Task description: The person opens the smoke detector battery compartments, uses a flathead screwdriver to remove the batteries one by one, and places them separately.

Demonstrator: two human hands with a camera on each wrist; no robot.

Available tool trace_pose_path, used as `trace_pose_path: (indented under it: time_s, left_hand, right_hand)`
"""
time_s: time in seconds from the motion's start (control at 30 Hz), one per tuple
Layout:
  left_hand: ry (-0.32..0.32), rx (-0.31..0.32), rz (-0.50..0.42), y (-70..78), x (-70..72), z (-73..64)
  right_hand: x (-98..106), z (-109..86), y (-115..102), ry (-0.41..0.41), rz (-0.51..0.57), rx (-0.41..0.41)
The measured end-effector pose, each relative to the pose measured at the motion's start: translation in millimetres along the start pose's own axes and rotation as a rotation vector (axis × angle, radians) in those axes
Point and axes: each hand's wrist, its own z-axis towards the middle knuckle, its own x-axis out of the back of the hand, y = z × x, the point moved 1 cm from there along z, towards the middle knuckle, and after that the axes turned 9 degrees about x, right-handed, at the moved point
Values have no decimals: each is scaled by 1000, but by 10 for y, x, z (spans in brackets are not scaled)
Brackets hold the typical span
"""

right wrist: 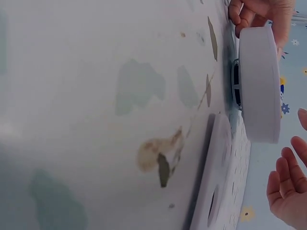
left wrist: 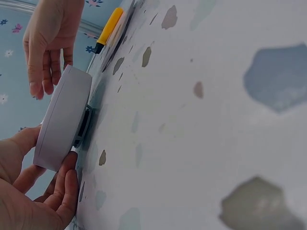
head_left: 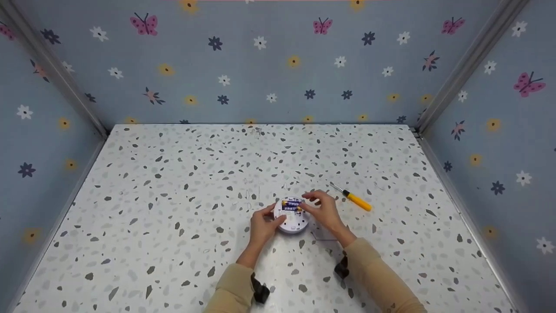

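Note:
A round white smoke alarm [head_left: 293,226] is held tilted just above the table, its back facing up. Two purple-and-yellow batteries [head_left: 292,208] lie side by side in its back. My left hand [head_left: 263,226] grips the left edge of the alarm, thumb on the back and fingers beneath, as the left wrist view [left wrist: 43,191] also shows. Over the right edge, near the batteries, hovers my right hand [head_left: 325,213] with loosely bent fingers. In the right wrist view a gap separates those fingers [right wrist: 288,177] from the alarm's casing [right wrist: 259,86].
A screwdriver [head_left: 358,201] with a yellow handle lies to the right, beyond my right hand. A flat white plate [right wrist: 213,177] with slots rests on the speckled table [head_left: 152,217] beside the alarm. Patterned blue panels [head_left: 269,65] enclose the table's back and sides.

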Motion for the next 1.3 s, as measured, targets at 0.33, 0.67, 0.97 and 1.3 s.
trace_pose_path:
  time_s: [0.33, 0.67, 0.97, 1.3]
  left_hand:
    - [-6, -27, -1, -2, 9, -3]
    - [6, -59, -9, -6, 18, -2]
    - [7, -57, 4, -13, 16, 5]
    - [-1, -54, 10, -19, 15, 6]
  right_hand:
    - [-117, 67, -58, -28, 23, 19]
    - [-222, 119, -92, -1, -19, 52]
    - [-281, 144, -117, -21, -40, 70]
    - [-318, 175, -136, -62, -83, 59]
